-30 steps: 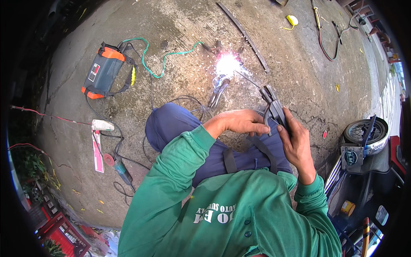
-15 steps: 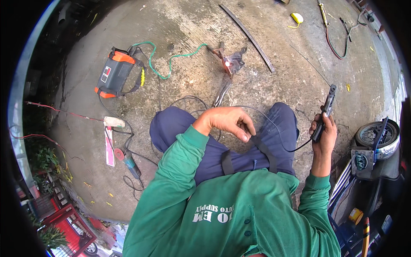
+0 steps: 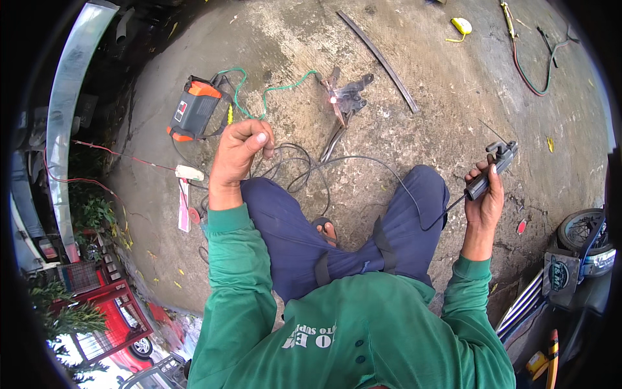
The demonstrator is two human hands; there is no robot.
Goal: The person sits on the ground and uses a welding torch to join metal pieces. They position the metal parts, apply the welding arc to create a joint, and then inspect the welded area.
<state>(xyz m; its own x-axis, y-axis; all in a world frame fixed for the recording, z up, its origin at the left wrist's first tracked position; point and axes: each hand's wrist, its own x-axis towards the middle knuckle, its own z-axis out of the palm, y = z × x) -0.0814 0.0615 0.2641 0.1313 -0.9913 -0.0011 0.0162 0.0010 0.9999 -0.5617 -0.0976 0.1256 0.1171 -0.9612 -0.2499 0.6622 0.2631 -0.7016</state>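
My right hand (image 3: 484, 198) is wrapped round a black welding electrode holder (image 3: 490, 174), out to the right of my right knee. A thin welding rod (image 3: 495, 131) sticks out from its jaw end, and a black cable trails from its handle across my right leg. My left hand (image 3: 245, 150) hovers beyond my left knee, fingers curled in with the thumb against them; nothing shows in it. Ahead on the concrete lies a dark metal bracket (image 3: 350, 97) with legs, a bright glowing spot on its surface. A green cable (image 3: 288, 86) leads to it.
An orange-and-black welding machine (image 3: 196, 109) stands at the left. Behind my left hand are a white plug block (image 3: 189, 173) and a pink-and-white box (image 3: 184, 211). A long metal strip (image 3: 379, 61), a yellow tape measure (image 3: 462, 26) and a motorcycle wheel (image 3: 586, 232) lie farther around.
My left hand has moved left and away from me, from above my lap to beyond my left knee. The electrode holder in my right hand has turned and tilts more to the right.
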